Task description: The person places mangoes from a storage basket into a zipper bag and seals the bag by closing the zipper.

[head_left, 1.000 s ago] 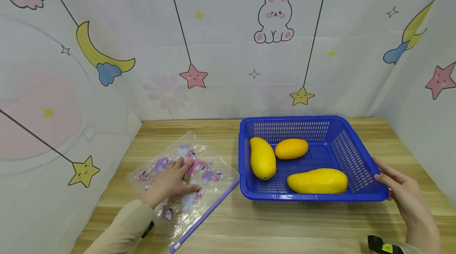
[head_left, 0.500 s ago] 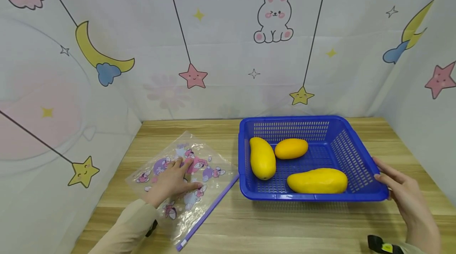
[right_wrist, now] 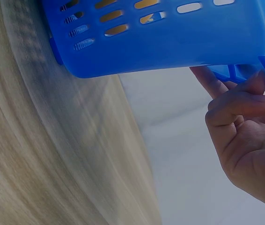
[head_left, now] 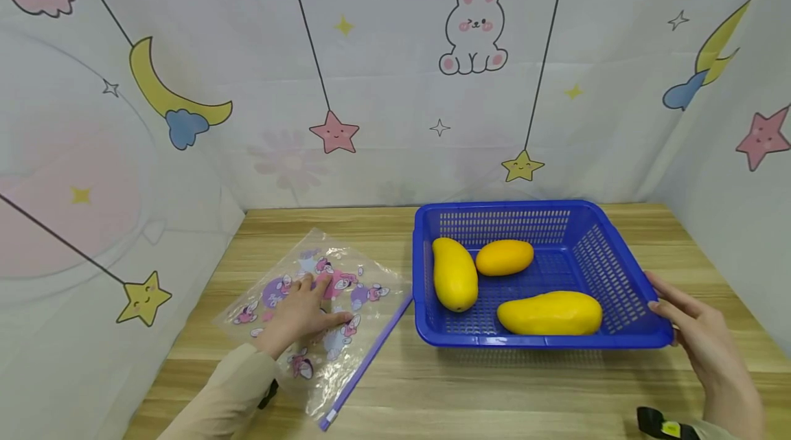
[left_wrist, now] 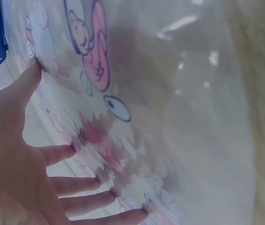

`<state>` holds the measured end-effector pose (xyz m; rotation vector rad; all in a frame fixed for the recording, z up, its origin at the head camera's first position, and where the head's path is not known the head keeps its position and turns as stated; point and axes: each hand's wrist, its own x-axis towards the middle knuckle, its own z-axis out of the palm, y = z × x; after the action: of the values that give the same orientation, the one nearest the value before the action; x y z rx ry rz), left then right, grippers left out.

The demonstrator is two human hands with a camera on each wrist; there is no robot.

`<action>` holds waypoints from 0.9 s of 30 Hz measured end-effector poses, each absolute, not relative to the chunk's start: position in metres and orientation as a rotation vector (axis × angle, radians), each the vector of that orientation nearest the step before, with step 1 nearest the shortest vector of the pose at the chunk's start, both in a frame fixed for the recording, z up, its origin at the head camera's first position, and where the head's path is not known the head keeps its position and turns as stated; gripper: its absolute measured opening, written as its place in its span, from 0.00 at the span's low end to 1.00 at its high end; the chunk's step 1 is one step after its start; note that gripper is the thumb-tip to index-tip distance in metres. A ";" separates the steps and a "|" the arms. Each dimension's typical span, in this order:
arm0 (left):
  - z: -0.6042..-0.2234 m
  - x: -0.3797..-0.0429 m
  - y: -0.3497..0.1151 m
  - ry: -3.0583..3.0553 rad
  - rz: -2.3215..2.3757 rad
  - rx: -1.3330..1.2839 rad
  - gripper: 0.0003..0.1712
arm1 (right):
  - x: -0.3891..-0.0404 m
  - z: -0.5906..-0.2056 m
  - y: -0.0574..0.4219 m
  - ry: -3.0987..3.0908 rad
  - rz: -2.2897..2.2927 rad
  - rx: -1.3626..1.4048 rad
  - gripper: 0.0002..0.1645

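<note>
My left hand [head_left: 299, 316] lies spread on a clear plastic zip bag [head_left: 346, 268] printed with pink and purple cartoon figures. In the left wrist view the fingertips [left_wrist: 135, 216] press on the film. A purple slider strip [head_left: 371, 357] runs along the bag's right edge, its upper end at the blue basket. With its fingers curled round the rim, my right hand [head_left: 704, 330] grips the right front corner of this blue plastic basket [head_left: 544, 342]. Inside lie a long yellow mango [head_left: 456, 279] on the left, a smaller mango [head_left: 505, 258] and another long mango [head_left: 550, 314] in front.
The wood-grain table [head_left: 469, 399] carries both bag and basket. A white cloth backdrop [head_left: 395, 83] with printed stars, moons and rabbits encloses the back and both sides. Black straps, one of them a wrist strap [head_left: 664, 424], sit at the wrists.
The bag has turned slightly counterclockwise under my left hand, its lower slider end shifting right and up, its top corner left. My right hand and the basket stay in place.
</note>
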<state>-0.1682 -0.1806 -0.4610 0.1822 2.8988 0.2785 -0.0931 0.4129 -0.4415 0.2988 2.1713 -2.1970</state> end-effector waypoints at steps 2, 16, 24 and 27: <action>-0.460 -0.168 -0.180 2.897 0.280 0.170 0.59 | -0.093 -0.441 0.413 2.171 -2.196 0.296 0.28; -0.454 -0.168 -0.172 2.898 0.289 0.085 0.55 | -0.093 -0.441 0.413 2.156 -2.213 0.276 0.27; -0.455 -0.170 -0.170 2.898 0.292 0.069 0.55 | -0.093 -0.442 0.413 2.159 -2.218 0.264 0.27; -0.458 -0.172 -0.169 2.896 0.286 0.053 0.55 | -0.093 -0.442 0.413 2.156 -2.225 0.263 0.27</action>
<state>-0.1720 -0.1694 -0.4575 0.0527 2.8963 0.2855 -0.0929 0.4134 -0.4419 0.2633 2.1560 -2.2250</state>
